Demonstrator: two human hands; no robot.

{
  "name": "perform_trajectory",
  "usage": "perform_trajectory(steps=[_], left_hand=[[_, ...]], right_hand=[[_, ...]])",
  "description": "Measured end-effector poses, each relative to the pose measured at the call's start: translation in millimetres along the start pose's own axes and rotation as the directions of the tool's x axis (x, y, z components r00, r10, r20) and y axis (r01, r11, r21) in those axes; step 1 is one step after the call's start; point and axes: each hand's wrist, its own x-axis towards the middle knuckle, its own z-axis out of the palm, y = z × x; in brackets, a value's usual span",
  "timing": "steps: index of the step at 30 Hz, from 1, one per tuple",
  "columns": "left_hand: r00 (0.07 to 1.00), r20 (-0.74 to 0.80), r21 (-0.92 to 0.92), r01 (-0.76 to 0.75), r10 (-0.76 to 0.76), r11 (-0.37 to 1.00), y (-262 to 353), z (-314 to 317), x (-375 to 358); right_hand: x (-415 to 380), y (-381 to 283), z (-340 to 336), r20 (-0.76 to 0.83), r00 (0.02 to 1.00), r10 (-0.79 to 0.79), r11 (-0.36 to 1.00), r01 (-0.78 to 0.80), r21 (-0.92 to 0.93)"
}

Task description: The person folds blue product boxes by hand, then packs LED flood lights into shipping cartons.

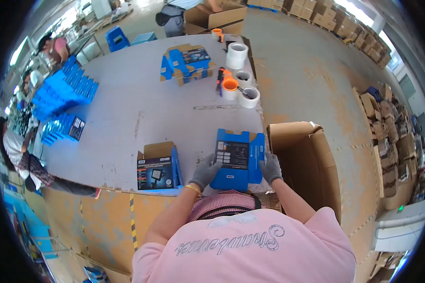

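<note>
A flattened blue cardboard box (234, 155) with black printed panels lies at the table's near edge, its flaps spread. My left hand (206, 171), in a grey glove, grips its left edge with the thumb over the print. At the opposite edge, my right hand (271, 168), also gloved in grey, has its fingers around the side flap. Left of my left hand stands an open box (155, 172) with a lamp picture on its front and a raised brown flap. What lies beneath the flattened box is hidden.
A large open carton (307, 165) stands against the table's right side. Tape rolls (237, 55) and an orange tape dispenser (229, 86) sit near the right edge. More flat boxes (186, 63) lie farther back; stacked blue boxes (63, 92) fill the left. Several people work around the table.
</note>
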Motion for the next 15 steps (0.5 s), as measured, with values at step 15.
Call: perform_trajectory(steps=[15], left_hand=[[0.993,-0.016,-0.35,0.101,-0.113,0.931,50.3,43.6,-7.7]], right_hand=[[10.6,33.4,-3.3,0.307,0.951,0.049,0.68,-0.257,0.687]])
